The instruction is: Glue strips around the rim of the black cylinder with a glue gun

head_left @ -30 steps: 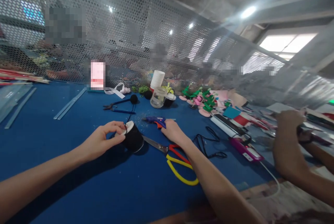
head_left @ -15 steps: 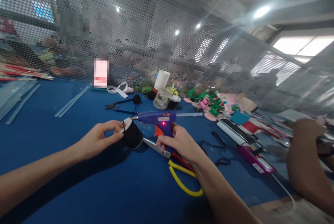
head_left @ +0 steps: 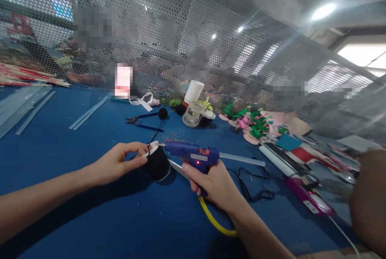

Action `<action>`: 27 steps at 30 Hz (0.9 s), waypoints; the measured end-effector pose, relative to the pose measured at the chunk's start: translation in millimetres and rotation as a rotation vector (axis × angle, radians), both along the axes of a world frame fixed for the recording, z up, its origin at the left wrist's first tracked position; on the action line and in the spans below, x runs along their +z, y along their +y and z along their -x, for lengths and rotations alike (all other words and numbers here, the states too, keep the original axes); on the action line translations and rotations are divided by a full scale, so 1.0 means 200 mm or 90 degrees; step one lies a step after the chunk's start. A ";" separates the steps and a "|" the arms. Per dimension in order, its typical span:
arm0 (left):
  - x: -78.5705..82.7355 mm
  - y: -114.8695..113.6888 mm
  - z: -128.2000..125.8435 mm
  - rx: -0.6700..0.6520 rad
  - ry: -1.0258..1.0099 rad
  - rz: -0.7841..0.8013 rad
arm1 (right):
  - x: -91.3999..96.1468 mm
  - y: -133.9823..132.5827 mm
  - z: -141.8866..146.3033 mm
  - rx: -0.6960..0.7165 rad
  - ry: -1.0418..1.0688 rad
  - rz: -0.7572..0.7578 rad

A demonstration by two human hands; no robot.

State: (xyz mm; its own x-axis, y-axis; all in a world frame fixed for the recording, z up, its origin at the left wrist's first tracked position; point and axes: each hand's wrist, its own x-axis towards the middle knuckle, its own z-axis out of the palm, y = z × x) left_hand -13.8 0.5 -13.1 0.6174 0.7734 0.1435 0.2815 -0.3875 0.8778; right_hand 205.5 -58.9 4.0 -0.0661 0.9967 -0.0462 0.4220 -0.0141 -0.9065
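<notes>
My left hand [head_left: 132, 159] pinches the white rim of a small cup [head_left: 157, 165] wrapped in black cord, tilted above the blue table. A strand of black cord runs from its rim toward a black ball [head_left: 163, 113]. My right hand [head_left: 208, 178] is wrapped round a blue hot glue gun [head_left: 188, 152] with a red light lit and a clear glue stick [head_left: 243, 159] out of its back. The gun's metal nozzle is at the cup's rim; whether it touches is unclear. Beneath my right hand lie scissors [head_left: 215, 218] with a yellow handle, partly hidden.
Pliers [head_left: 135, 121], a clear plastic cup [head_left: 193, 115], stacked white paper cups [head_left: 194, 90] and another black-wrapped cup [head_left: 207, 118] stand or lie behind. Green and pink craft pieces [head_left: 245, 122] and a purple power strip [head_left: 310, 198] are at right. Another person's arm [head_left: 369, 198] shows at the right edge.
The glue gun has tilted, its back end dropping, with the nozzle still by the cup's rim. My right hand has moved lower and slightly right. The whole view has shifted a little.
</notes>
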 end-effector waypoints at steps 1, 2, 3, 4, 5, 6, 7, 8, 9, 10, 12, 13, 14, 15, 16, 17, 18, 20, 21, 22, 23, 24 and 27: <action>0.00 0.00 0.00 0.007 0.008 0.003 | 0.00 -0.01 0.01 -0.016 -0.026 -0.010; 0.00 0.00 0.00 0.016 0.013 0.003 | 0.00 -0.02 0.02 -0.024 -0.051 -0.020; 0.00 0.01 0.00 0.024 0.015 0.001 | 0.00 -0.02 0.02 -0.026 -0.074 -0.032; -0.01 0.01 0.00 0.031 0.014 -0.002 | 0.00 -0.03 0.03 -0.023 -0.093 -0.045; -0.01 0.01 0.00 0.037 0.011 -0.005 | 0.00 -0.03 0.04 -0.018 -0.108 -0.059; -0.01 0.01 0.00 0.041 0.010 -0.009 | 0.00 -0.03 0.04 -0.014 -0.120 -0.073; -0.02 0.01 0.00 0.042 0.009 -0.014 | 0.00 -0.03 0.04 -0.013 -0.127 -0.083; -0.02 0.01 0.00 0.042 0.009 -0.020 | 0.01 -0.03 0.05 -0.012 -0.131 -0.096; -0.02 0.01 0.01 0.040 0.009 -0.026 | 0.01 -0.03 0.05 -0.011 -0.136 -0.116; -0.03 0.01 0.01 0.037 0.010 -0.030 | 0.01 -0.03 0.05 -0.006 -0.141 -0.141; -0.03 0.01 0.01 0.031 0.008 -0.033 | 0.01 -0.03 0.05 0.008 -0.156 -0.204; -0.03 0.01 0.01 0.030 0.006 -0.032 | 0.01 -0.03 0.05 0.014 -0.163 -0.231; -0.03 0.01 0.01 0.031 0.004 -0.029 | 0.00 -0.03 0.05 0.016 -0.169 -0.249; -0.03 0.01 0.01 0.031 0.001 -0.026 | -0.01 -0.03 0.05 0.016 -0.172 -0.256; -0.03 0.01 0.01 0.032 -0.004 -0.023 | -0.02 -0.03 0.05 0.015 -0.175 -0.258; -0.03 0.01 0.01 0.033 -0.009 -0.021 | -0.03 -0.04 0.05 0.017 -0.177 -0.257; -0.04 0.01 0.01 0.032 -0.015 -0.017 | -0.03 -0.04 0.05 0.019 -0.176 -0.256; -0.04 0.01 0.01 0.031 -0.028 -0.009 | -0.04 -0.04 0.05 0.024 -0.170 -0.257; -0.04 0.01 0.01 0.029 -0.031 -0.007 | -0.04 -0.04 0.05 0.024 -0.169 -0.255; -0.04 0.01 0.01 0.028 -0.032 -0.006 | -0.04 -0.04 0.06 0.020 -0.173 -0.255; -0.04 0.01 0.01 0.027 -0.031 -0.007 | -0.04 -0.05 0.06 0.019 -0.183 -0.252; -0.04 0.01 0.01 0.026 -0.030 -0.010 | -0.04 -0.05 0.06 0.017 -0.198 -0.248; -0.03 0.00 0.01 0.028 -0.030 -0.011 | -0.04 -0.05 0.06 0.011 -0.224 -0.243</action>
State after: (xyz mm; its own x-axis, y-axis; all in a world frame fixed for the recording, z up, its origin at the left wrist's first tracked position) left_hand -15.1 1.5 -20.0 0.5745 0.7971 0.1859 0.2568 -0.3912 0.8838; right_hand 193.0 -69.2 -3.1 -0.1286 0.9460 0.2977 0.6996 0.2993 -0.6488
